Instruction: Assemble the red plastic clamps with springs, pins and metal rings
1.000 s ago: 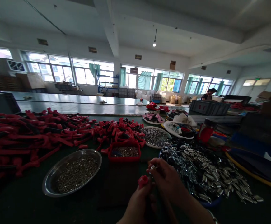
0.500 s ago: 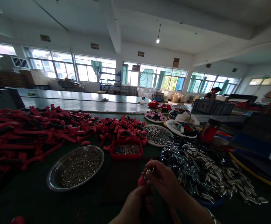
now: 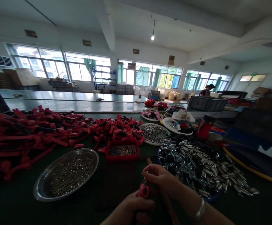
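Note:
My left hand is closed around a red plastic handle, its end with a hole pointing up. Just above that end, my right hand pinches a small metal piece, which looks like a spring. It meets the handle's top, but how far it sits inside cannot be made out. A wooden stick like a hammer handle lies under my right forearm. To the right is a blue basin heaped with metal springs and clips.
A steel bowl of small metal parts stands at left, a red tray of pins ahead. Red and black plastic handles pile up at left. White plates of parts stand farther back. Another person is at the far right.
The view has turned slightly right. My right hand has lowered the metal piece onto the red handle's end, and the handle has tipped so its hole shows.

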